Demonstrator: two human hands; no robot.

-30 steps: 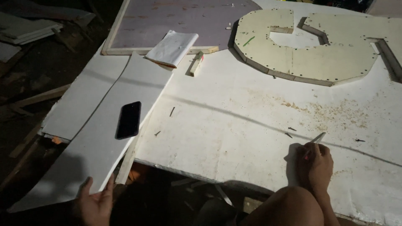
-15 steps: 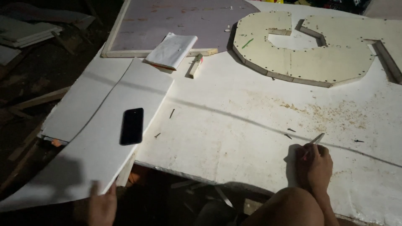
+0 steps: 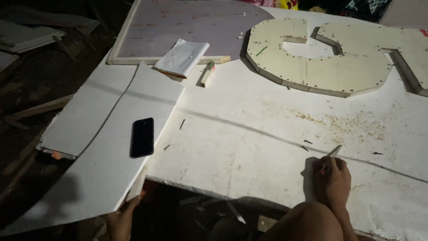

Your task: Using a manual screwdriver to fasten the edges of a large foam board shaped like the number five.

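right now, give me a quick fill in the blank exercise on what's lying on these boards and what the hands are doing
1. The right hand holds a ____ against the large white board.
2. The black phone lies screen-up on the curved white ____.
3. The left hand grips that panel's ____ edge.
4. The folded white paper rests on the frame of the ____ board.

Missing words: pencil; panel; near; purple

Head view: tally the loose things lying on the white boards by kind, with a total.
Black phone: 1
Folded white notebook: 1
Small rectangular block: 1
Cream cut-out letter shape: 1
Dark nails or screws: at least 5, some too small to be sure
Total: about 9
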